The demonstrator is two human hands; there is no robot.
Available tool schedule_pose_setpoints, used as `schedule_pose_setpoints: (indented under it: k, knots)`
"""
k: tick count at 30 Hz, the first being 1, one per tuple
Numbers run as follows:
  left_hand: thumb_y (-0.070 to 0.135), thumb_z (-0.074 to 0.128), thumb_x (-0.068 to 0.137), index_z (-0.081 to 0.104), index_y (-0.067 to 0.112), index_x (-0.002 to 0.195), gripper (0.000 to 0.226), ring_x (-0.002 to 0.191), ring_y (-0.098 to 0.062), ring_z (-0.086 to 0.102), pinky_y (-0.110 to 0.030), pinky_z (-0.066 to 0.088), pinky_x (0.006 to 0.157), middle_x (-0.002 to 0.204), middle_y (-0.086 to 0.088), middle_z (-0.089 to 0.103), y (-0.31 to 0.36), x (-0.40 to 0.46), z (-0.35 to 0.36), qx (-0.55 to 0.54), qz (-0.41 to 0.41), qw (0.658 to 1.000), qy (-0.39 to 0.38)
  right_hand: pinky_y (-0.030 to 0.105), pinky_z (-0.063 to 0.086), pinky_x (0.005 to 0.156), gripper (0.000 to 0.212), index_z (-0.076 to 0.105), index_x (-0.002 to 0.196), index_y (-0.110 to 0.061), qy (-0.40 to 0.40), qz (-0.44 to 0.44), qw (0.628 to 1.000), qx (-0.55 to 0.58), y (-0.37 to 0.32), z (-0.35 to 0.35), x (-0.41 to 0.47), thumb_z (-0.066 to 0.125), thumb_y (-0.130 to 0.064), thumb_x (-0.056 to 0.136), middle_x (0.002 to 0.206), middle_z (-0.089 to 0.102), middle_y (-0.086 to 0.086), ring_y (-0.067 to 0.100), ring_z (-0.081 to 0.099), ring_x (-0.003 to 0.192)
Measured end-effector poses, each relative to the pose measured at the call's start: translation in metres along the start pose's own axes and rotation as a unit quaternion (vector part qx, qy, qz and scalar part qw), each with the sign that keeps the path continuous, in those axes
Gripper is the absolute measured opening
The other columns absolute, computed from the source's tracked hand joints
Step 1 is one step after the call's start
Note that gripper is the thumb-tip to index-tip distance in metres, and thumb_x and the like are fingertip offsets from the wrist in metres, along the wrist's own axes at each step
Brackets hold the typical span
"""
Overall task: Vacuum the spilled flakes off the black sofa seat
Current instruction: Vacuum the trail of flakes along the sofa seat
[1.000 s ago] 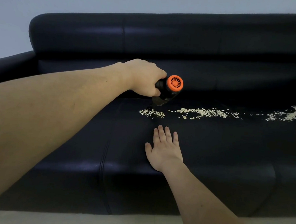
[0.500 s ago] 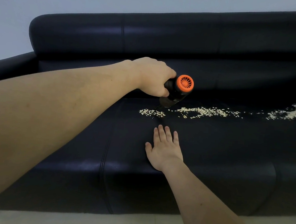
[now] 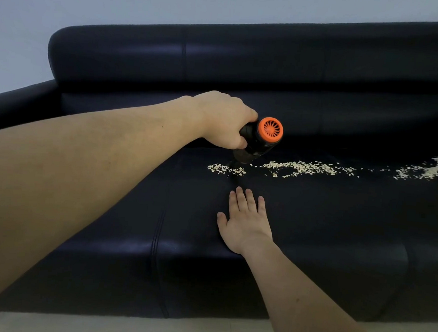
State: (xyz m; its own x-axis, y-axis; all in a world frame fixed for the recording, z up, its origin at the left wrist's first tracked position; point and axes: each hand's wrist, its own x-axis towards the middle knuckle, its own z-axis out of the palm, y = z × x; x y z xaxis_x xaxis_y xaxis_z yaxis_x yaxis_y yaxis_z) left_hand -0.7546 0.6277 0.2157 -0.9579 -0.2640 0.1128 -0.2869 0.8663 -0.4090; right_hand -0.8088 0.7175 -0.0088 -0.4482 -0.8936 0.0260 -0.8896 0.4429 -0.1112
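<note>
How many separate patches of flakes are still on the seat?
3: a small patch by the vacuum nozzle, a long middle streak, and a patch at the right edge, possibly running out of view.

Left arm: bare, stretched forward from the lower left edge toward the middle of the view.
Left hand (image 3: 222, 123): knuckles up, fingers curled round the black body of a handheld vacuum (image 3: 260, 140); fingertips hidden beneath.
Right arm: bare, reaches up from the lower right edge, forearm straight.
Right hand (image 3: 245, 223): palm down, fingers straight and close together, thumb spread to the left, lying flat on the sofa seat (image 3: 339, 213).
</note>
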Motion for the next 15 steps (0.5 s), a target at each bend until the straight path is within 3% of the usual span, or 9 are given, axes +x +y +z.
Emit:
schedule_pose_setpoints:
  k: [15]
  knots:
    - [0.049, 0.058, 0.093, 0.054, 0.024, 0.12, 0.038, 0.075, -0.019, 0.05, -0.033, 0.043, 0.07, 0.075, 0.012, 0.044, -0.021, -0.016, 0.01, 0.008, -0.02, 1.0, -0.008, 0.047, -0.01, 0.124, 0.07, -0.003, 0.161, -0.014, 0.006, 0.003, 1.0, 0.002, 0.0, 0.002, 0.002, 0.014, -0.052, 0.104, 0.168, -0.01, 0.003, 0.023, -0.015, 0.154]
